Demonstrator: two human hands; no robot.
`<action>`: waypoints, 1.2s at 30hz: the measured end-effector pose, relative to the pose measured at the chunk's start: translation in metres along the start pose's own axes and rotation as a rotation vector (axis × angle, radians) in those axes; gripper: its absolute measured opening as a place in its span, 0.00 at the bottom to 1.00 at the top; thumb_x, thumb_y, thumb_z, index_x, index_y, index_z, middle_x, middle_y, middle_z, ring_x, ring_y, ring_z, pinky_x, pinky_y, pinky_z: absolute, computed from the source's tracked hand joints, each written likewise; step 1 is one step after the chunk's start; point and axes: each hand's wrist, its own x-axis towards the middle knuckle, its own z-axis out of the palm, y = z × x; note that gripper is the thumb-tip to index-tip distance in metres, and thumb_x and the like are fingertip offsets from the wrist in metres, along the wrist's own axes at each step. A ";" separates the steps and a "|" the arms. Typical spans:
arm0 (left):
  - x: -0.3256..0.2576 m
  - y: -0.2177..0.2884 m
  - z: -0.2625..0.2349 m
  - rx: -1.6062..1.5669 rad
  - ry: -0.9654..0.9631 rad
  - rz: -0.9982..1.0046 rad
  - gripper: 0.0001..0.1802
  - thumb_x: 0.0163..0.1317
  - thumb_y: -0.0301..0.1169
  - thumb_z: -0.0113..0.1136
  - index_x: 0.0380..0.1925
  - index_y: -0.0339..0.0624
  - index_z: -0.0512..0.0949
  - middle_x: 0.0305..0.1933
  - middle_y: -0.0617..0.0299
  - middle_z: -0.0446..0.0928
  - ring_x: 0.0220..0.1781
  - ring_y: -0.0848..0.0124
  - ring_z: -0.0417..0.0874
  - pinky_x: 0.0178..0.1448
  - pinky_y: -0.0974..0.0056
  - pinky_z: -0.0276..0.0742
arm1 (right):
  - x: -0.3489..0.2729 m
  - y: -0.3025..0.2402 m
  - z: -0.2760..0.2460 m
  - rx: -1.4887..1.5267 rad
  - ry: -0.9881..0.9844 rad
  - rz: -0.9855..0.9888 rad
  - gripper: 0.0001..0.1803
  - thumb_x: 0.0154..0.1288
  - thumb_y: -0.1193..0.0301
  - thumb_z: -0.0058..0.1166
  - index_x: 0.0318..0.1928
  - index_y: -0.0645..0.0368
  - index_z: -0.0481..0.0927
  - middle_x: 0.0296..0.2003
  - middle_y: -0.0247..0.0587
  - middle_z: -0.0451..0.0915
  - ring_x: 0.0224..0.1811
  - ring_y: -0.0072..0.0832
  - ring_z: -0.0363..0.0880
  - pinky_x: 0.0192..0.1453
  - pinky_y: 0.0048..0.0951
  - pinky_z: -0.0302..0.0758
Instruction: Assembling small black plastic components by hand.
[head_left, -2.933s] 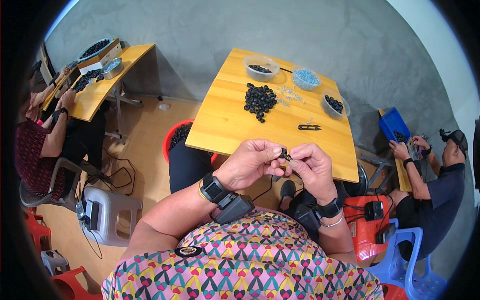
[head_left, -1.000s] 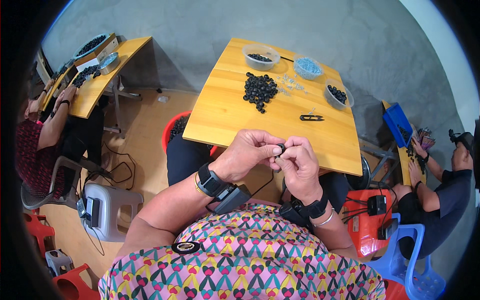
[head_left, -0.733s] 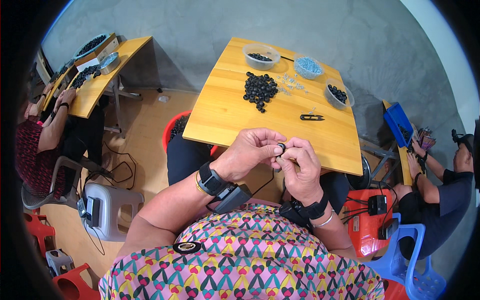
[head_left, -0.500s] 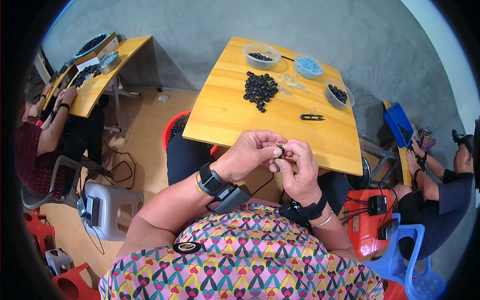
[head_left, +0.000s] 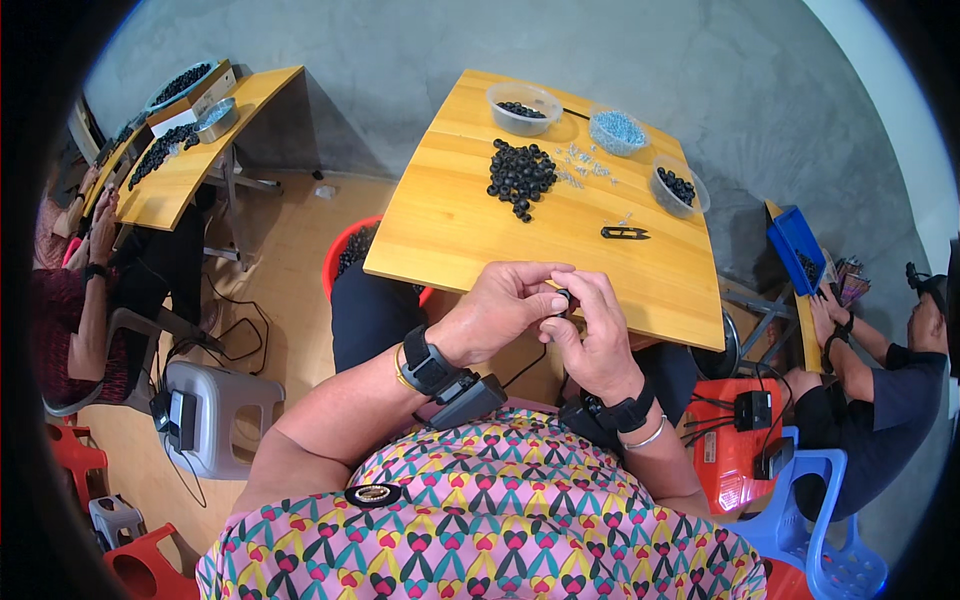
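Observation:
My two hands meet at the near edge of the wooden table (head_left: 440, 240). Between the thumb and fingers of my left hand (head_left: 500, 312) is a small black round piece (head_left: 565, 296), partly hidden. My right hand (head_left: 602, 340) closes on the same piece from the other side, its thumb just below it. Farther up the table lies a pile of similar black round pieces (head_left: 521, 173) that look like rings or beads. Beside them are scattered small clear or silvery bits (head_left: 585, 163). A pair of black thread snips (head_left: 625, 233) rests to the right.
Clear tubs hold black pieces (head_left: 523, 122), light-blue bits (head_left: 618, 146) and more black pieces (head_left: 674, 184). A red bucket (head_left: 334, 262) stands by my left leg. People work at tables on both sides. A grey stool (head_left: 222, 410) and a red stool (head_left: 735, 450) flank me.
My right thumb has shifted up toward the black piece, and my right fingers cover more of it. At the left table, a co-worker's hands have drawn back from the black pieces.

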 end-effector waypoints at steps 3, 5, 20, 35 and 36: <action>0.001 -0.004 0.000 -0.004 -0.016 -0.004 0.17 0.58 0.24 0.53 0.49 0.34 0.71 0.36 0.62 0.76 0.30 0.80 0.74 0.30 0.76 0.72 | -0.001 0.007 0.002 -0.027 -0.010 -0.027 0.19 0.55 0.77 0.52 0.48 0.64 0.66 0.40 0.48 0.66 0.36 0.36 0.72 0.37 0.29 0.74; 0.001 -0.004 0.001 -0.029 0.012 -0.014 0.19 0.58 0.24 0.53 0.50 0.35 0.69 0.37 0.62 0.76 0.30 0.80 0.74 0.30 0.75 0.72 | -0.002 0.008 0.003 -0.045 -0.014 -0.053 0.18 0.56 0.77 0.51 0.47 0.64 0.66 0.39 0.48 0.66 0.35 0.36 0.71 0.36 0.28 0.73; 0.002 0.012 -0.007 -0.252 -0.189 -0.122 0.33 0.52 0.27 0.61 0.59 0.40 0.59 0.50 0.60 0.70 0.45 0.72 0.75 0.44 0.69 0.76 | 0.007 -0.003 -0.018 -0.068 -0.005 -0.032 0.16 0.56 0.78 0.50 0.46 0.63 0.65 0.37 0.48 0.67 0.35 0.40 0.70 0.41 0.33 0.69; 0.012 0.009 0.020 0.454 -0.218 0.416 0.42 0.33 0.39 0.75 0.51 0.41 0.66 0.45 0.59 0.72 0.48 0.72 0.72 0.54 0.67 0.67 | -0.001 -0.015 -0.021 -0.026 -0.054 -0.005 0.22 0.47 0.85 0.51 0.46 0.64 0.65 0.38 0.47 0.70 0.35 0.40 0.73 0.35 0.32 0.75; 0.011 0.008 0.020 0.479 -0.206 0.447 0.39 0.33 0.41 0.74 0.48 0.40 0.69 0.42 0.60 0.73 0.45 0.72 0.73 0.52 0.67 0.68 | -0.001 -0.015 -0.021 -0.025 -0.058 -0.006 0.22 0.47 0.85 0.51 0.46 0.64 0.65 0.38 0.47 0.70 0.35 0.40 0.73 0.35 0.32 0.75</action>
